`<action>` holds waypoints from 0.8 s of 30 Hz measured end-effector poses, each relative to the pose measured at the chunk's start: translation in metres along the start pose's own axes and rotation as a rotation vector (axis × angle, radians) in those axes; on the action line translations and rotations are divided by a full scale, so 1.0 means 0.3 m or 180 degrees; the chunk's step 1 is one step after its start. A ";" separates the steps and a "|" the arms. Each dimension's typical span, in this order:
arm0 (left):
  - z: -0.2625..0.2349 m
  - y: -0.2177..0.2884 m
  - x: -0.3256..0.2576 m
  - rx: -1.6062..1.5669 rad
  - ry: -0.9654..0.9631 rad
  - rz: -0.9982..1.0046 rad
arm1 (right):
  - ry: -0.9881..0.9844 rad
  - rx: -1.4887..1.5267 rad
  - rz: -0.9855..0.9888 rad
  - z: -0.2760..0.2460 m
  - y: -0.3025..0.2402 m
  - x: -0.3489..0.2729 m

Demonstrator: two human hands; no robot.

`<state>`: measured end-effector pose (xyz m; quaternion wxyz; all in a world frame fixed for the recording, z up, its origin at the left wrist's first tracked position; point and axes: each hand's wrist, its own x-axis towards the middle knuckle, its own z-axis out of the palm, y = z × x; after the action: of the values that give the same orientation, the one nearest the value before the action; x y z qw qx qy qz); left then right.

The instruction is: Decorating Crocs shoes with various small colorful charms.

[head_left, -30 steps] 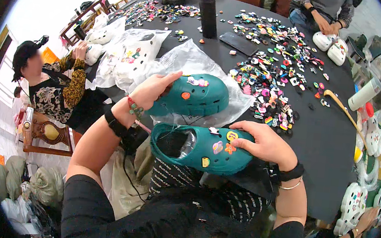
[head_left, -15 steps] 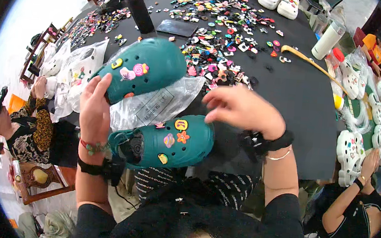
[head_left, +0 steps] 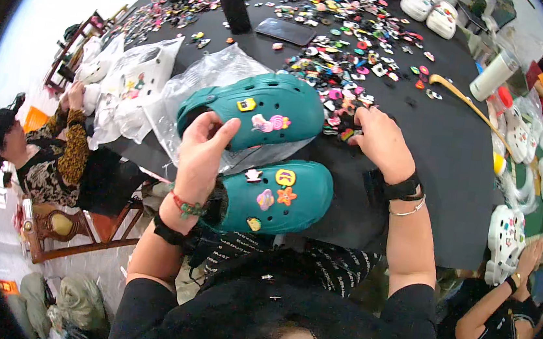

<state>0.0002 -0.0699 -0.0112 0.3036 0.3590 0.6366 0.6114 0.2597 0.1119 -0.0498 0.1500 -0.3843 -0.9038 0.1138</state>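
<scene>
Two dark green clogs are in front of me. The upper clog point(head_left: 291, 103) lies over a clear plastic bag and carries a yellow charm and pink and lilac charms. My left hand point(head_left: 203, 150) curls its fingers at this clog's heel opening, gripping the edge there. Nearer to me, the lower clog point(head_left: 311, 203) bears several charms, including an orange starfish point(head_left: 286, 196) and a purple one. At the near edge of the pile of shoe charms point(head_left: 352, 79), my right hand point(head_left: 384, 141) has its fingers bent down among them; what lies under its fingertips is hidden.
Behind the clogs stand a black bottle point(head_left: 230, 2) and a phone point(head_left: 286, 32). A wooden stick point(head_left: 461, 99) and a pale bottle point(head_left: 493, 76) lie to the right, near white clogs point(head_left: 505, 241). Bagged white clogs point(head_left: 132, 84) are at left. People sit on both sides.
The upper clog has come down flatter and turned more level. My right hand has gone from above the lower clog's toe to the charm pile. The whole view has shifted.
</scene>
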 end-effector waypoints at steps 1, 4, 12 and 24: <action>-0.003 -0.007 0.003 0.0000 0.0000 0.0000 | 0.0342 -0.0144 -0.0140 0.019 -0.008 -0.006; -0.003 -0.006 0.001 -0.0093 0.0023 -0.0026 | 0.0159 -0.0049 -0.0177 0.027 -0.005 -0.006; -0.005 -0.005 0.019 0.0019 0.0053 -0.0028 | 0.0332 0.0563 -0.0050 -0.075 -0.023 0.030; 0.002 -0.038 0.022 0.0528 0.0169 0.0050 | -0.0294 0.2070 -0.0950 -0.192 -0.332 0.164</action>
<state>-0.0039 -0.0639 -0.0223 0.2510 0.3715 0.6900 0.5683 0.1820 0.0854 0.0449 0.2384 -0.1748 -0.8723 0.3895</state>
